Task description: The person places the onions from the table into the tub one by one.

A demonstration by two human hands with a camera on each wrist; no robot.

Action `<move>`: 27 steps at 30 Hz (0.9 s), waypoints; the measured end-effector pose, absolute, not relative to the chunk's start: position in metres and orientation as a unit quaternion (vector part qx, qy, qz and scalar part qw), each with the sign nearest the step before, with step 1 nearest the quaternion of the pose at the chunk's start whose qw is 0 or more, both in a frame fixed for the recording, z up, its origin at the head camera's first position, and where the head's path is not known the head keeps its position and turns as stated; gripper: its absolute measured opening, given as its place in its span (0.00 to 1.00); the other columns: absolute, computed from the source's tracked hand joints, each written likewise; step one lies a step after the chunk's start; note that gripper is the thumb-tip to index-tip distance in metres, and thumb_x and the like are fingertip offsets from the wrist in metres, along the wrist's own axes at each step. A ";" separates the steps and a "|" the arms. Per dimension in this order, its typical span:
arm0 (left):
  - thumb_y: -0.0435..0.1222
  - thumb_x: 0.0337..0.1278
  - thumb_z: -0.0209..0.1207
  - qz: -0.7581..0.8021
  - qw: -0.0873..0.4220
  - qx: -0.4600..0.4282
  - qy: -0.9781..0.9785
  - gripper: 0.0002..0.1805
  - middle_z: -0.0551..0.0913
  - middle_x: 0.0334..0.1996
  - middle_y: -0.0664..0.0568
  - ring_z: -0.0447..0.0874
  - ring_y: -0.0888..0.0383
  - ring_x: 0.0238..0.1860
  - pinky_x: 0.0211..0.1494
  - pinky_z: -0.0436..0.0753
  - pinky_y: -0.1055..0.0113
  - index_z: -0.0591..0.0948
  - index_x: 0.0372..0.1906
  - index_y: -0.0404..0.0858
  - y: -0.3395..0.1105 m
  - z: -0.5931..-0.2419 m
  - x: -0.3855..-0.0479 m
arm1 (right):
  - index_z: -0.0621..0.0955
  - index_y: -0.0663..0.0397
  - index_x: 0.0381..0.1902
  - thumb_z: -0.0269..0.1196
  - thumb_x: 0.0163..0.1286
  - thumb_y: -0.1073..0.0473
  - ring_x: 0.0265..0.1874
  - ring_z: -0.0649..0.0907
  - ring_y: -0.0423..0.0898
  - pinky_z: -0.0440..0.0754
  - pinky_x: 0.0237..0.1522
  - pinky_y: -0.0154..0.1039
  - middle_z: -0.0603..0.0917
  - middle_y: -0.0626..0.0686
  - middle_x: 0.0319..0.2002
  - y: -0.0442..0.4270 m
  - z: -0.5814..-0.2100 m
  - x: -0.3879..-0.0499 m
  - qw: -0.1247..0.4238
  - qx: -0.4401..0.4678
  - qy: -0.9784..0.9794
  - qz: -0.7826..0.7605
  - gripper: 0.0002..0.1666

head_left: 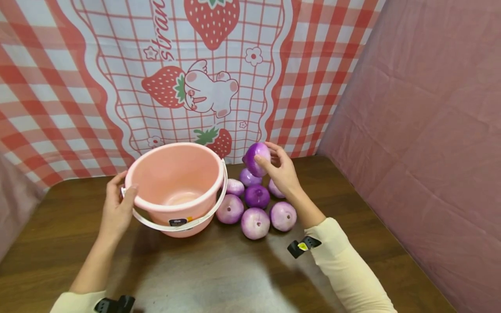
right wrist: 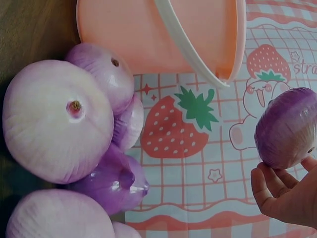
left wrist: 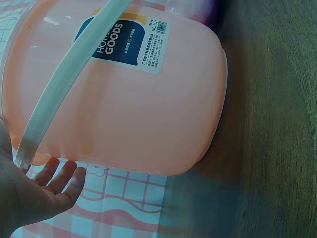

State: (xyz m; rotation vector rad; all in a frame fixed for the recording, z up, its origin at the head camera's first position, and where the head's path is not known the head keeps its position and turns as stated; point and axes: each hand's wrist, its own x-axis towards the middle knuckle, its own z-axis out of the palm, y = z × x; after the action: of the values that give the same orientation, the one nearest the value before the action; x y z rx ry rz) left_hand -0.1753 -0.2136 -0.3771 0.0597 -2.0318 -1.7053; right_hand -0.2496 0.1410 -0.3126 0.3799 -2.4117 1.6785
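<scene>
In the head view a pink bucket (head_left: pixel 176 174) stands upright on the table, with its white handle (head_left: pixel 195 222) hanging down over the front. My left hand (head_left: pixel 117 208) grips the bucket's rim on the left, thumb over the edge near the handle joint. My right hand (head_left: pixel 282 171) holds a purple onion (head_left: pixel 258 158) raised above a cluster of onions, right of the bucket. The right wrist view shows the held onion (right wrist: pixel 286 130) on the fingertips. Below it, several purple and pale onions (head_left: pixel 255 223) sit close together. The visible inside of the bucket shows no onions.
The brown wooden table (head_left: pixel 188 278) extends toward me. Behind it hangs a red-and-white checked cloth (head_left: pixel 313 78) with strawberry prints, and a plain pink cloth (head_left: pixel 422 130) hangs along the right. A label (left wrist: pixel 133 42) is on the bucket's outer wall.
</scene>
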 end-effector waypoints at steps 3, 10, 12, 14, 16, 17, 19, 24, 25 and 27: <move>0.32 0.66 0.46 -0.618 0.240 0.030 -0.748 0.24 0.69 0.47 0.67 0.73 0.75 0.39 0.40 0.74 0.89 0.59 0.65 0.35 -0.214 -0.377 -0.175 | 0.68 0.44 0.64 0.61 0.63 0.45 0.51 0.78 0.51 0.77 0.53 0.46 0.77 0.55 0.54 0.136 -0.313 -0.249 0.088 0.133 -0.808 0.567 0.32; 0.33 0.66 0.46 -0.614 0.241 0.035 -0.750 0.24 0.69 0.47 0.67 0.72 0.75 0.38 0.39 0.73 0.89 0.59 0.66 0.36 -0.214 -0.378 -0.176 | 0.67 0.46 0.65 0.61 0.63 0.46 0.51 0.78 0.51 0.79 0.51 0.43 0.76 0.55 0.53 0.123 -0.312 -0.249 0.083 0.144 -0.803 0.573 0.34; 0.32 0.66 0.46 -0.616 0.243 0.032 -0.748 0.24 0.69 0.47 0.67 0.72 0.76 0.39 0.39 0.73 0.89 0.59 0.65 0.35 -0.214 -0.378 -0.176 | 0.68 0.45 0.64 0.61 0.62 0.45 0.50 0.78 0.50 0.79 0.50 0.43 0.77 0.54 0.53 0.121 -0.312 -0.248 0.085 0.146 -0.807 0.567 0.33; 0.31 0.65 0.46 -0.616 0.244 0.030 -0.748 0.24 0.68 0.47 0.67 0.72 0.76 0.39 0.39 0.73 0.89 0.59 0.65 0.35 -0.214 -0.378 -0.177 | 0.68 0.43 0.64 0.61 0.62 0.45 0.51 0.78 0.50 0.79 0.50 0.43 0.76 0.54 0.54 0.120 -0.312 -0.248 0.085 0.149 -0.809 0.562 0.33; 0.31 0.65 0.46 -0.614 0.245 0.029 -0.750 0.24 0.68 0.47 0.67 0.72 0.76 0.39 0.39 0.73 0.89 0.59 0.65 0.35 -0.214 -0.378 -0.177 | 0.68 0.42 0.64 0.61 0.62 0.44 0.51 0.78 0.50 0.80 0.49 0.43 0.76 0.53 0.54 0.119 -0.312 -0.247 0.084 0.150 -0.811 0.560 0.33; 0.31 0.66 0.46 -0.612 0.245 0.029 -0.751 0.24 0.68 0.47 0.67 0.71 0.76 0.39 0.40 0.73 0.89 0.59 0.65 0.34 -0.213 -0.378 -0.177 | 0.68 0.41 0.64 0.61 0.62 0.44 0.51 0.78 0.50 0.80 0.49 0.44 0.76 0.53 0.55 0.118 -0.312 -0.247 0.084 0.150 -0.811 0.559 0.33; 0.31 0.66 0.46 -0.611 0.246 0.029 -0.752 0.24 0.68 0.47 0.67 0.71 0.76 0.40 0.40 0.72 0.89 0.59 0.65 0.34 -0.213 -0.377 -0.176 | 0.68 0.42 0.64 0.61 0.62 0.43 0.51 0.78 0.50 0.80 0.50 0.45 0.75 0.53 0.56 0.116 -0.312 -0.246 0.083 0.152 -0.810 0.560 0.34; 0.31 0.66 0.46 -0.612 0.247 0.029 -0.750 0.24 0.68 0.47 0.67 0.71 0.76 0.40 0.41 0.72 0.90 0.59 0.65 0.33 -0.213 -0.377 -0.176 | 0.67 0.44 0.65 0.61 0.61 0.40 0.53 0.77 0.50 0.79 0.50 0.46 0.75 0.53 0.56 0.111 -0.311 -0.243 0.083 0.156 -0.813 0.556 0.37; 0.31 0.66 0.46 -0.612 0.247 0.029 -0.751 0.25 0.68 0.47 0.67 0.71 0.76 0.41 0.41 0.72 0.90 0.59 0.65 0.33 -0.213 -0.377 -0.176 | 0.67 0.43 0.65 0.61 0.61 0.40 0.53 0.77 0.50 0.79 0.50 0.46 0.75 0.53 0.56 0.109 -0.310 -0.243 0.083 0.157 -0.812 0.556 0.36; 0.31 0.66 0.46 -0.611 0.246 0.029 -0.752 0.25 0.68 0.47 0.68 0.71 0.76 0.41 0.42 0.72 0.90 0.58 0.66 0.33 -0.212 -0.377 -0.176 | 0.68 0.44 0.64 0.62 0.61 0.41 0.52 0.77 0.50 0.79 0.50 0.46 0.75 0.52 0.55 0.107 -0.310 -0.242 0.083 0.160 -0.810 0.559 0.36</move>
State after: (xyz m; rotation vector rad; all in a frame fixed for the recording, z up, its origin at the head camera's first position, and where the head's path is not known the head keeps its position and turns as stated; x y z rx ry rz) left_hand -0.1758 -0.2123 -0.3768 0.0794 -2.0511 -1.6663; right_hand -0.2421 0.1069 -0.3101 0.4778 -2.4165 1.6675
